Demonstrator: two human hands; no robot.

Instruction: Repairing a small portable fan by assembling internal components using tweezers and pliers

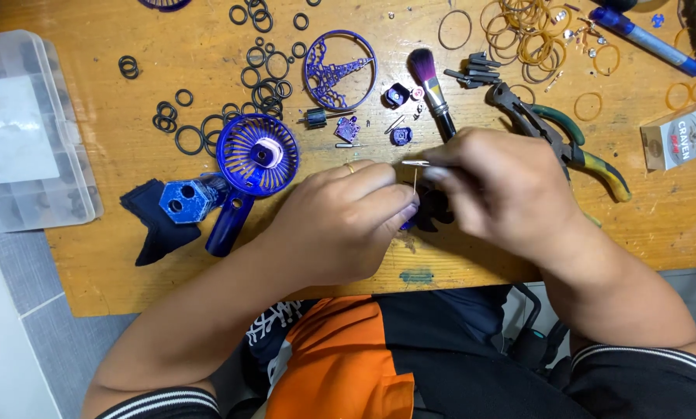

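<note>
Two bare hands meet at the middle of a yellow wooden worktable (115,256) in the head view. The left hand (340,225), a gold ring on one finger, is curled tight with its fingertips pinched on a small dark blue fan blade piece (429,209) that lies mostly hidden between the hands, near the table's front edge. The right hand (511,190) is closed around thin silver tweezers (416,164), whose tips stick out toward nine o'clock just above the left fingertips; a fine wire hangs down from them toward the blade piece.

At ten o'clock from the hands lies a blue plastic handheld fan body with a round ribbed grille (256,154), its handle pointing toward seven o'clock beside a blue block with two holes (183,200) resting on a dark cloth. At twelve o'clock sits a purple round grille with a tower-shaped pattern (339,70), and just right of it a make-up brush with pink-purple bristles (432,81). Many black rubber rings (263,85) are scattered toward eleven o'clock. Green-handled pliers (565,140) lie at two o'clock, touching the right hand's back, with tan rubber bands (530,35) above them.

At three o'clock, near the table's right edge, lies a small rectangular white and grey cardboard box with a red mark (685,133). At nine o'clock a clear plastic compartment box with a white rectangular label on its lid (22,132) overhangs the left edge.
</note>
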